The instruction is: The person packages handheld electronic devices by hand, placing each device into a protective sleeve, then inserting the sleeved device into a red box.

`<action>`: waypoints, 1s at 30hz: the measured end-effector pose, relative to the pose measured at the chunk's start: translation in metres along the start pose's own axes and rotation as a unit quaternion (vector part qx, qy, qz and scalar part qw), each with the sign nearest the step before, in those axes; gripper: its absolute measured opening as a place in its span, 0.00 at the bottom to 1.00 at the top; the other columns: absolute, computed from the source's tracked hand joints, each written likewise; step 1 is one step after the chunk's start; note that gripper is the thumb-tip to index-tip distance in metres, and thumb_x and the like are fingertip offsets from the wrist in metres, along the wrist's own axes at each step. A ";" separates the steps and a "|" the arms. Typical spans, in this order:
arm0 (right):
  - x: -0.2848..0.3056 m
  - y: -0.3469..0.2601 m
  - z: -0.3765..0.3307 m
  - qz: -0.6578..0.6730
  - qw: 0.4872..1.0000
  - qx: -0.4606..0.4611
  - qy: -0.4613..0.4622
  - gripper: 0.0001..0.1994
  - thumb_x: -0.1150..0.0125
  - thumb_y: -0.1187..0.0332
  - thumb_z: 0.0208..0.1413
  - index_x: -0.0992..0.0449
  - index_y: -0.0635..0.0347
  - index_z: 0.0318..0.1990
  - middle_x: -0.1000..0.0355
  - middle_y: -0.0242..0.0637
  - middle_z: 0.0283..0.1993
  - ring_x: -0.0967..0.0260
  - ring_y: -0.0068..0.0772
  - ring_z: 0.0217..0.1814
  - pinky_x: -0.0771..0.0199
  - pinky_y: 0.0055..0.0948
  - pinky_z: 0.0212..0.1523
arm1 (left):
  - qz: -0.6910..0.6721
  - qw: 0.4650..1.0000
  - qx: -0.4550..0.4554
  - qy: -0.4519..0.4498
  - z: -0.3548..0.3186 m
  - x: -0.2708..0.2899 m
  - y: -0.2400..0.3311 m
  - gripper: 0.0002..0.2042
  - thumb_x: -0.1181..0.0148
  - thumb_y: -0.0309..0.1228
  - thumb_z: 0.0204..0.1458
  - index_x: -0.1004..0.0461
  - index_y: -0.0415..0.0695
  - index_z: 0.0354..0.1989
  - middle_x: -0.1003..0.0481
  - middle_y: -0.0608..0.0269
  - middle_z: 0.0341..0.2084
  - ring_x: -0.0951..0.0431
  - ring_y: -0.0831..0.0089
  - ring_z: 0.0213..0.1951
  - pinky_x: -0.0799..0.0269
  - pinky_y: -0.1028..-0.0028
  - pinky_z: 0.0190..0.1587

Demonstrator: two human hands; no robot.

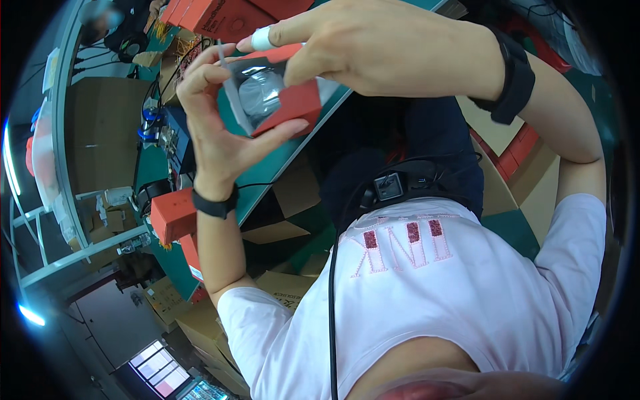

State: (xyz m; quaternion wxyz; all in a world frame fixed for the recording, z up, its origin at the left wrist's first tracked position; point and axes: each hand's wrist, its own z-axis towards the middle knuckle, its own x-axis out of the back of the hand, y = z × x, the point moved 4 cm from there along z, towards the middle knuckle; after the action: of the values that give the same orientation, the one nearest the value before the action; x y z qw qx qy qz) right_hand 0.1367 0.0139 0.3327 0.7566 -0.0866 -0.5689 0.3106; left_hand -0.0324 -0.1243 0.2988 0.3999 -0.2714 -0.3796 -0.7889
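Observation:
A small red cardboard box (301, 109), its open end showing a grey inner side, is held above the green tabletop. Inside it sits a rounded pale thing (261, 93), wrapped in shiny clear plastic; its kind I cannot make out. My left hand (217, 123) grips the box from the left, with the thumb along its lower side and the fingers at the open end's flap. From the upper right, my right hand (340, 50) is closed on the box's top edge, with fingertips by the opening. White tape (263, 38) wraps one of its fingers.
More red boxes lie at the table's far side, one a larger box (220, 19), and another red box (173, 215) sits beside my left wrist. Cables and small blue devices (152, 123) lie on the green table (270, 175). An open carton (517, 163) with red boxes stands at right.

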 end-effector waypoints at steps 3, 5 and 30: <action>-0.018 0.014 -0.024 -0.018 0.998 -0.057 -0.022 0.09 0.41 0.76 0.54 0.23 0.68 0.43 0.27 0.45 0.38 0.25 0.45 0.42 0.23 0.42 0.42 | -0.107 0.991 0.077 -0.001 0.005 -0.037 -0.005 0.67 0.12 0.42 0.26 0.54 0.39 0.74 0.36 0.51 0.64 0.28 0.58 0.61 0.30 0.61 0.62; -0.037 0.028 -0.048 -0.057 0.986 0.017 0.156 0.11 0.38 0.75 0.52 0.22 0.66 0.43 0.25 0.43 0.44 0.23 0.46 0.43 0.22 0.41 0.43 | -0.146 0.967 0.162 -0.135 0.002 -0.054 -0.021 0.61 0.12 0.41 0.26 0.45 0.37 0.72 0.29 0.52 0.60 0.26 0.61 0.59 0.31 0.62 0.63; -0.073 0.141 -0.032 0.100 0.975 -0.087 0.177 0.08 0.43 0.74 0.56 0.22 0.64 0.41 0.27 0.44 0.43 0.27 0.44 0.43 0.26 0.38 0.46 | 0.265 0.893 0.315 -0.183 -0.086 0.003 -0.066 0.54 0.20 0.52 0.34 0.40 0.40 0.69 0.29 0.45 0.58 0.32 0.47 0.62 0.34 0.55 0.62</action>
State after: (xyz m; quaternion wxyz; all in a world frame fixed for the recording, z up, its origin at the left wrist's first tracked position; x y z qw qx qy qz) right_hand 0.1017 0.0912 0.1947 0.8003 -0.2620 -0.4389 0.3133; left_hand -0.1001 -0.1698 0.2267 0.5822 -0.3611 -0.5888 -0.4289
